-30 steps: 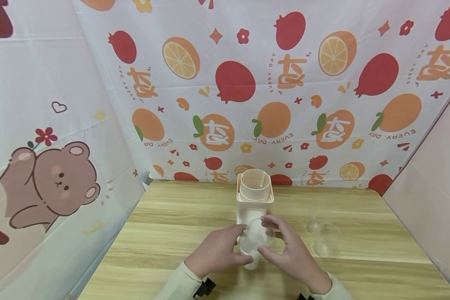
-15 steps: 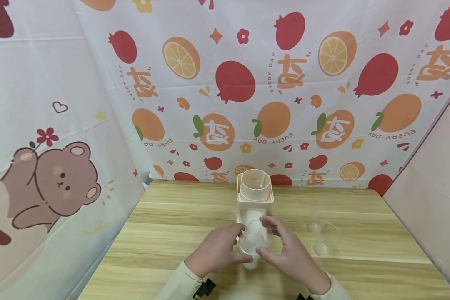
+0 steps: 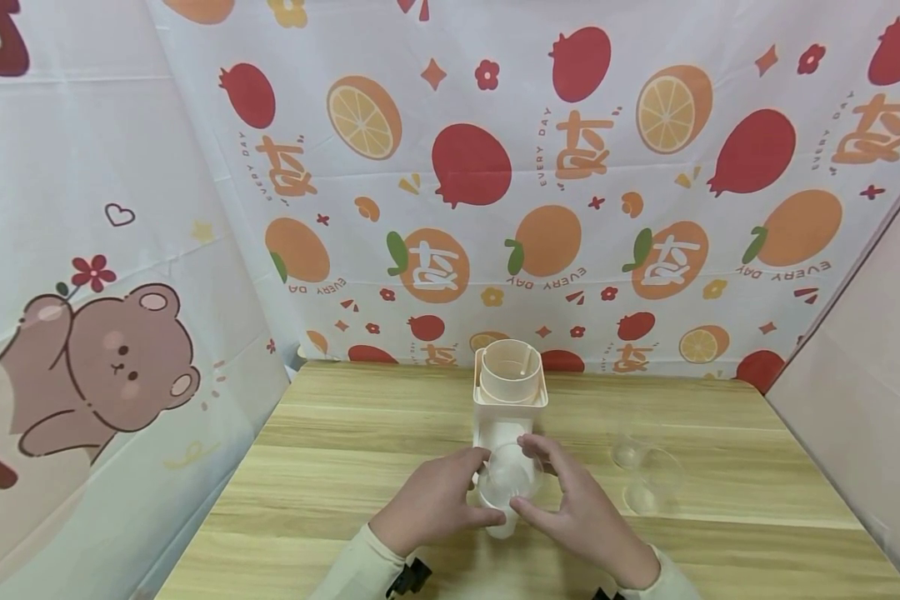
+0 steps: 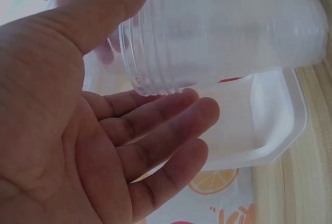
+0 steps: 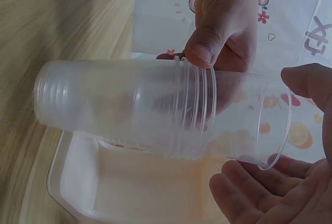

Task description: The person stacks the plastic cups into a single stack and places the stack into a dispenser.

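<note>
A stack of clear plastic cups (image 5: 124, 105), nested in one another, stands upright between the hands at the table's centre. My left hand (image 3: 437, 504) holds this stack near its rims, thumb on one side and fingers curving round the other. The uppermost cup (image 5: 244, 115) stands well out of the stack, its lower part still inside the others. Around its rim my right hand (image 3: 581, 508) grips with thumb and fingers. Right behind the stack is a white plastic holder (image 3: 498, 431) with an open trough, partly hidden by the hands and cups.
On the holder's far end sits a pale round container (image 3: 511, 383) with a thin upright piece inside. Two clear cups (image 3: 641, 498) stand on the wooden table (image 3: 330, 467) at the right. A fruit-printed cloth (image 3: 390, 192) hangs behind the table; light panels flank both sides.
The right hand and uppermost cup have shifted slightly left, and the cup's rim appears a little lower, closer to the stack. The left hand stays almost still.
</note>
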Demonstrator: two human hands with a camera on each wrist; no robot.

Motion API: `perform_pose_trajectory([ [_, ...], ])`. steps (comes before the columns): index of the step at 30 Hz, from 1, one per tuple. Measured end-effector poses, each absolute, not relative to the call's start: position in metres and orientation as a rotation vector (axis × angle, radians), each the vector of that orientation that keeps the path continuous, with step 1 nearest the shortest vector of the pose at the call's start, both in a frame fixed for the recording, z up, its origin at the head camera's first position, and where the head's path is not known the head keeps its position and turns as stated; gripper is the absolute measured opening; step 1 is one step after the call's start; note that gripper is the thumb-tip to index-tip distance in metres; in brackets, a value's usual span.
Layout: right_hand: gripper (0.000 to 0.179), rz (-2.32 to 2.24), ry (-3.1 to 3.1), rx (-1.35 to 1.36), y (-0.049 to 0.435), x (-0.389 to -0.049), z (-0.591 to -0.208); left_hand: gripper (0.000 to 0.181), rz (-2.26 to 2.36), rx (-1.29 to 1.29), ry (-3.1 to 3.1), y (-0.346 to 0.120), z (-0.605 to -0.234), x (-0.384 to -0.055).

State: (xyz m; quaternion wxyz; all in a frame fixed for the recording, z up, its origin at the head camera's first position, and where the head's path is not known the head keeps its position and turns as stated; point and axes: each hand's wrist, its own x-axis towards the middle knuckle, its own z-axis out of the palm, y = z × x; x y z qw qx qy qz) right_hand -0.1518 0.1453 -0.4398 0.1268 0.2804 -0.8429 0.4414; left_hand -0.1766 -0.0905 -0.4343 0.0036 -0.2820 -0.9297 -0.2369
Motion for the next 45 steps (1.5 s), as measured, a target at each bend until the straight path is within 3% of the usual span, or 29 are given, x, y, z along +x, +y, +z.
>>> perform_pose_trajectory([
  [9, 0.069, 1.248, -2.452, 0.837, 0.1441, -0.1517, -0.4429, 0.104, -0.825, -0.856, -2.903, -0.0904, -0.4340, -0.1755],
  [19, 0.070, 1.233, -2.476, 0.807, 0.1439, -0.1508, -0.4444, 0.100, -0.824, -0.865, -2.897, -0.0904, -0.4357, -0.1765],
  [31, 0.076, 1.137, -2.498, 0.839, 0.1444, -0.1518, -0.4461, 0.080, -0.708, -0.936, -2.887, -0.0919, -0.4352, -0.1763],
  [45, 0.071, 1.054, -2.600, 0.774, 0.1456, -0.1525, -0.4461, 0.072, -0.729, -0.928, -2.902, -0.0918, -0.4356, -0.1769],
])
